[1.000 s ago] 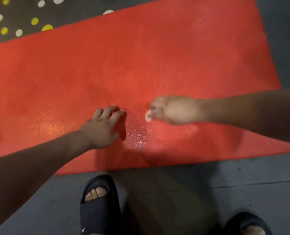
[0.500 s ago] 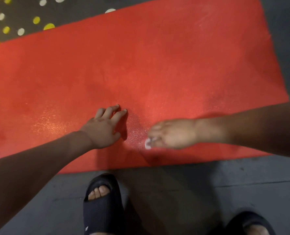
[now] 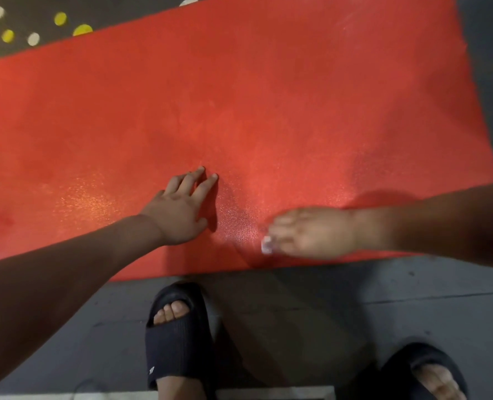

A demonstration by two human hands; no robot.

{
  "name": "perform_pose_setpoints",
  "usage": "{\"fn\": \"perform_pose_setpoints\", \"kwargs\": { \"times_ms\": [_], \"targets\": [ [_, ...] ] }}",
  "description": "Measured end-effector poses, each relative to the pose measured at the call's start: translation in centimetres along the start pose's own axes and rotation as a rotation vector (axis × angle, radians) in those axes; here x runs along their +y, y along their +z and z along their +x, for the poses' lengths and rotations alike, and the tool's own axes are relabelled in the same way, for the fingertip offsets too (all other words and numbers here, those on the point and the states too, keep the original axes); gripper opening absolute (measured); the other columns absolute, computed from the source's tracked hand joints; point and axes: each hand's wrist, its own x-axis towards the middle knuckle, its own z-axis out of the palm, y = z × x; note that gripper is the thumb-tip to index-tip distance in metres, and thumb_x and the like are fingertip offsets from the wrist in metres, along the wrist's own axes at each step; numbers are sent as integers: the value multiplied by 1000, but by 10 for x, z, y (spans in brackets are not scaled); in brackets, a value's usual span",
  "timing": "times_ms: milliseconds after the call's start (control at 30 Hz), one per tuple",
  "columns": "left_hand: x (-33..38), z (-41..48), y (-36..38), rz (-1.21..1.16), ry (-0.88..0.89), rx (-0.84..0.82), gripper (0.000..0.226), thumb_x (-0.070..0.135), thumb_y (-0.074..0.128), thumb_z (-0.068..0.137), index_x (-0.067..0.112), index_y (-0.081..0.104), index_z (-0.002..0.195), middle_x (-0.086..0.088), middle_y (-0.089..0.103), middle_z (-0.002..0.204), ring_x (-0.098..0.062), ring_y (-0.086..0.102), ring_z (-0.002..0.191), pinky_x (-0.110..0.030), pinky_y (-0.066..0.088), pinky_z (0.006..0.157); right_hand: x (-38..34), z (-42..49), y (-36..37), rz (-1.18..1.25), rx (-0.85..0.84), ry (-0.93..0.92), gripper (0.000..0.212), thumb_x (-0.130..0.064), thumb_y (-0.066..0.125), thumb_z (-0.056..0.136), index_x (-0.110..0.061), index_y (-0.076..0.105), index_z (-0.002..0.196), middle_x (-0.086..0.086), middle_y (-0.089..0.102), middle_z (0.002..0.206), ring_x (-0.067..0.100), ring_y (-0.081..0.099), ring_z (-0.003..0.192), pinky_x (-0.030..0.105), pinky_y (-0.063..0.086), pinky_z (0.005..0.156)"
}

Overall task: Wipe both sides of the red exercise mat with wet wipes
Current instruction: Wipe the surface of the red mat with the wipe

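The red exercise mat lies flat on the floor and fills most of the view. My left hand rests flat on it near its front edge, fingers straight and spread. To its right, my right hand is blurred with motion and presses a small white wet wipe against the mat close to the front edge. Only a corner of the wipe shows from under the fingers. A wet sheen glints on the mat between and left of the hands.
Grey floor runs along the mat's near edge. My feet in black slides stand there, the right one at the lower right. A dark surface with yellow and white dots lies past the mat's far left edge.
My right hand has swept the wipe toward me, from the mat's middle down to near its front edge. My left hand has stayed planted.
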Motion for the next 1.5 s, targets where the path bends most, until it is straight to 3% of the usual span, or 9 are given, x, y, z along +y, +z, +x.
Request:
{"fn": "perform_pose_setpoints", "kwargs": {
  "times_ms": [167, 433, 633, 767, 900, 1033, 1133, 1367, 1500],
  "targets": [
    [-1, -2, -2, -21, 4, -13, 97, 42, 60, 90, 37, -5, 161, 3, -5, 169, -26, 9, 152, -46, 29, 120, 40, 6, -11, -83, 133, 394, 34, -31, 39, 108, -8, 61, 121, 10, 54, 101, 29, 54, 92, 44, 52, 80],
    [-18, -5, 0, -89, 70, 41, 94, 34, 68, 86, 38, 11, 162, 2, 9, 168, -26, 18, 150, -48, 33, 119, -10, 11, 3, 78, -50, -81, 36, -34, 30, 111, -13, 59, 109, 1, 57, 96, 21, 58, 90, 38, 51, 88],
    [-26, -9, 5, -99, 77, 63, 93, 33, 69, 85, 40, 16, 161, 2, 13, 167, -28, 19, 148, -46, 30, 121, 71, 38, -19, -66, 155, 436, 20, -27, 50, 104, -14, 56, 118, 3, 48, 95, 26, 54, 86, 40, 51, 74],
    [-32, -13, 8, -91, 69, 65, 93, 36, 69, 85, 43, 14, 160, 5, 11, 166, -26, 17, 148, -46, 29, 121, 11, 27, 2, -7, 114, 143, 4, -23, 53, 106, -23, 49, 105, -11, 35, 85, 11, 33, 76, 39, 50, 66],
    [-32, -15, 10, -102, 54, 68, 93, 37, 70, 85, 44, 13, 159, 7, 9, 166, -24, 15, 148, -47, 31, 120, -10, 27, 11, 35, -54, -181, 21, -20, 47, 106, -8, 64, 105, 5, 56, 91, 25, 57, 83, 39, 50, 76],
    [-29, -13, 10, -90, 48, 78, 94, 35, 71, 83, 35, 17, 160, 5, 14, 165, -26, 17, 148, -48, 32, 120, 61, 59, -11, -160, 61, 124, 19, -23, 54, 103, -10, 66, 110, 5, 54, 92, 27, 59, 82, 35, 49, 65],
    [-34, -12, 12, -92, 39, 86, 99, 37, 71, 80, 25, 16, 161, 2, 20, 163, -27, 23, 146, -51, 35, 117, 88, 68, -20, -128, 80, 410, 21, -18, 53, 102, -5, 61, 116, 12, 53, 100, 35, 57, 91, 42, 50, 76],
    [-43, -11, 18, -108, 22, 104, 91, 40, 67, 84, 20, 21, 160, 2, 21, 162, -26, 22, 145, -47, 31, 121, -2, 56, 16, 49, -133, -161, 23, -28, 47, 106, -13, 63, 109, 0, 58, 98, 20, 56, 92, 34, 47, 87],
    [-39, -9, 13, -124, 12, 115, 86, 45, 56, 79, 16, 32, 156, -4, 33, 157, -32, 30, 140, -49, 36, 117, 67, 82, -11, -1, 31, 92, 27, -35, 41, 108, -15, 57, 101, -1, 51, 93, 18, 51, 90, 33, 43, 89]
  ]
}}
